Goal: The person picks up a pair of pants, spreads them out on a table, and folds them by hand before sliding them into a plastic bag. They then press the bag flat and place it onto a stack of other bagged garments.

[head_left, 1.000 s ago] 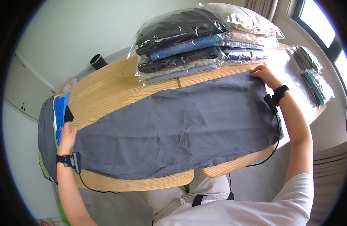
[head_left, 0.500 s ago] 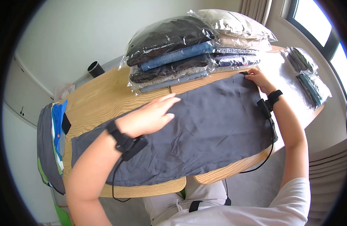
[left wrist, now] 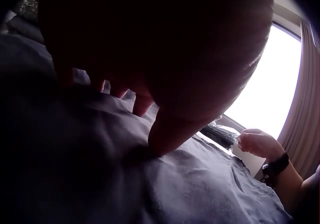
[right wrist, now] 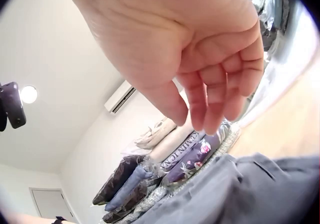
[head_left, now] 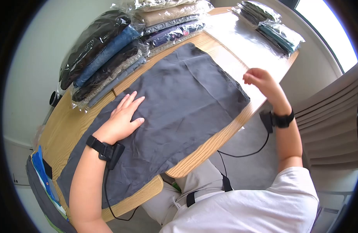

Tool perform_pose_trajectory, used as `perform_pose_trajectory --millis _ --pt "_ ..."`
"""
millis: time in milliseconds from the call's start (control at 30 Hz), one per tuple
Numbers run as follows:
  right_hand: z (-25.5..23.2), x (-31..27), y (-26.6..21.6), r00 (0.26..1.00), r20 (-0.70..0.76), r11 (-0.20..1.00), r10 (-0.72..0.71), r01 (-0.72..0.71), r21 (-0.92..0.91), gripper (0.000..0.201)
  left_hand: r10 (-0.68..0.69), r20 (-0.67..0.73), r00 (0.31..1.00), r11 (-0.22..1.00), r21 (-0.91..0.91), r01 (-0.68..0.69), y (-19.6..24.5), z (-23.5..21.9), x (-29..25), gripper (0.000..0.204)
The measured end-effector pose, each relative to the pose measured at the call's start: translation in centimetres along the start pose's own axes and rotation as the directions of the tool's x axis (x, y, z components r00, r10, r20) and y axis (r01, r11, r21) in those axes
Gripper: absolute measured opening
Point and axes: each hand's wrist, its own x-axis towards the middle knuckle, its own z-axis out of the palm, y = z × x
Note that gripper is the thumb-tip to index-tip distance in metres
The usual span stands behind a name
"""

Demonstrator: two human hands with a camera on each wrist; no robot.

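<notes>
A dark grey garment [head_left: 179, 97] lies spread over the wooden table, with creases across it. My left hand [head_left: 122, 120] rests on its middle, fingers spread and palm down. The left wrist view shows the fingertips [left wrist: 142, 106] and thumb against the grey fabric [left wrist: 190, 184]. Beyond the garment's right end my right hand [head_left: 262, 83] is raised in the air, its fingers loosely bent. Nothing lies between those fingers in the right wrist view, where the hand [right wrist: 200, 59] hangs above the garment's edge [right wrist: 240, 189].
Plastic-bagged folded clothes [head_left: 109, 54] are piled along the back of the wooden table [head_left: 76, 124]. More bagged clothes [head_left: 280, 35] lie at the far right corner. A stack of folded garments [head_left: 43, 190] sits at the left end. Cables trail from both wrist cameras.
My left hand has moved from the garment's left end to its middle. My right hand has let go of the far right corner and lifted away. The head view has turned right.
</notes>
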Motion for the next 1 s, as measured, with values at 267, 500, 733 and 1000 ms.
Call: perform_pose_trajectory --millis 267,500,733,1000 --pt "3.9 -5.0 3.0 0.972 -0.218 0.991 -0.085 0.059 -0.119 0.021 -0.042 -0.010 0.999 0.999 -0.019 0.042 0.5 0.4 0.1 0.065" --pt "3.6 -4.9 4.1 0.951 -0.302 0.956 0.073 0.020 0.294 0.011 -0.059 -0.055 0.997 0.998 0.000 0.059 0.7 0.8 -0.3 0.066" --pt "4.6 -5.2 3.7 0.902 -0.429 0.998 -0.051 0.034 -0.048 0.024 0.001 -0.278 0.961 0.992 -0.124 -0.037 1.3 -1.9 -8.3 0.051" --pt "4.5 -3.5 7.6 0.873 -0.472 0.992 -0.121 0.095 -0.078 0.024 -0.431 -0.303 0.850 0.902 -0.172 0.396 -0.8 2.0 -28.4 0.043"
